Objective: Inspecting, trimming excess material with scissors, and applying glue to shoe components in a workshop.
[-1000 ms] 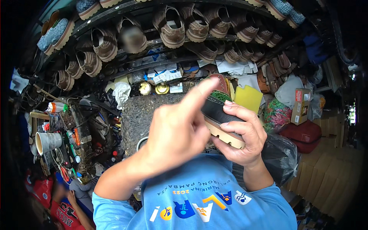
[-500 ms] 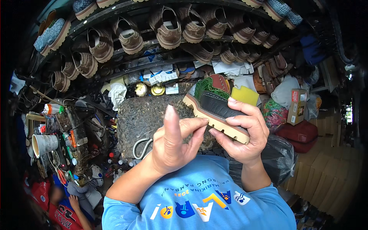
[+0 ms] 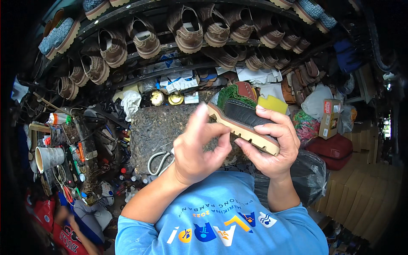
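Observation:
A shoe (image 3: 240,112) with black and dark red leather, green patterned parts and a cream notched sole is tilted in my right hand (image 3: 278,146). The fingers lie over its black upper and the thumb presses the sole's edge. Close by the sole, my left hand (image 3: 202,146) has its thumb and a finger pinched together, another finger raised and blurred. Whatever the pinch holds, if anything, is too small to make out. Below both hands is a dark, rough-topped work block (image 3: 148,123). Scissors (image 3: 159,163) lie on it beside my left wrist, their blades hidden.
Racks of brown shoes (image 3: 187,29) curve across the far side. Two open tins (image 3: 175,99) and a crumpled white bag (image 3: 130,102) sit beyond the block. On the left are a white bucket (image 3: 49,158) and tools; a person in red (image 3: 70,238) is lower left. A black plastic bag (image 3: 308,174) stands right.
My left hand has shifted slightly right, its raised finger swinging up and toward the shoe. The shoe and my right hand have moved a little to the right.

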